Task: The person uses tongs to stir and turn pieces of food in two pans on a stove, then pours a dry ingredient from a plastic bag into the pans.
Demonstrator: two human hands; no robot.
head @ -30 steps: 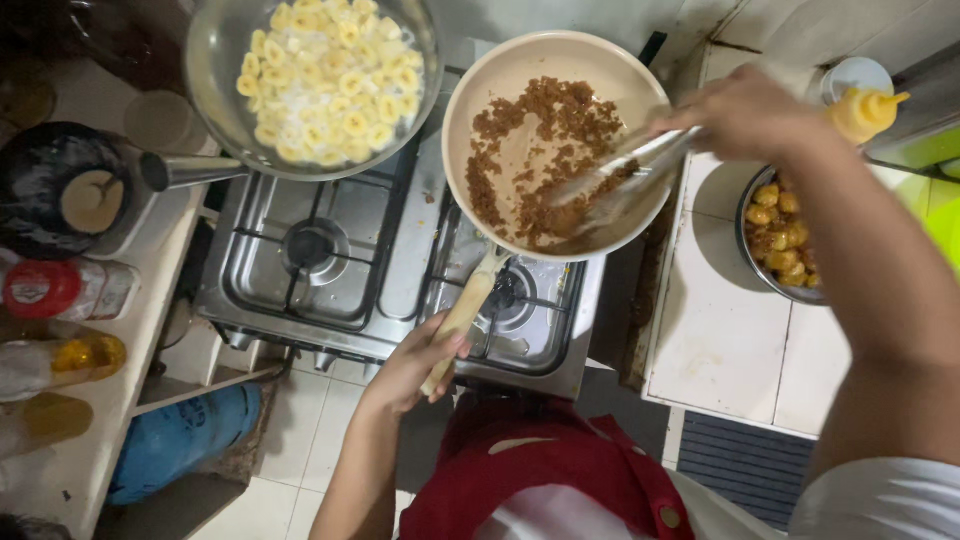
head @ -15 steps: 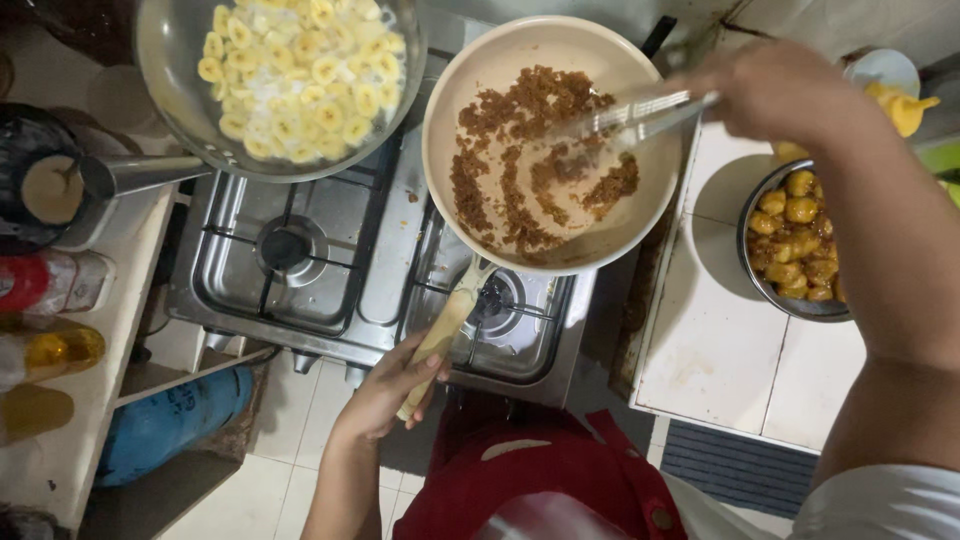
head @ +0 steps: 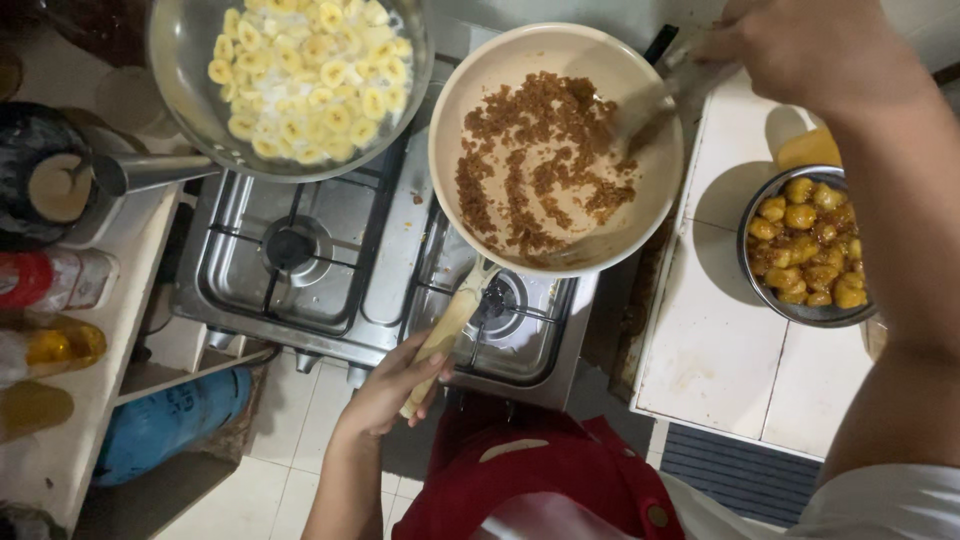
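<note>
Over the steel gas stove, holding one round cream frying pan by its pale handle, left hand wrapped around it. Gripping a metal utensil with closed right hand inside the pan, among crumbly brown bits. Sitting far left, one metal pan of yellow banana slices; right, one steel bowl of glazed golden pieces.

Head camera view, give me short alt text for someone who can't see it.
A left hand grips the handle of a cream frying pan of brown crumbs on a gas stove, while the right hand stirs with a metal utensil. Nearby sit a pan of banana slices and a bowl of glazed pieces.
</note>
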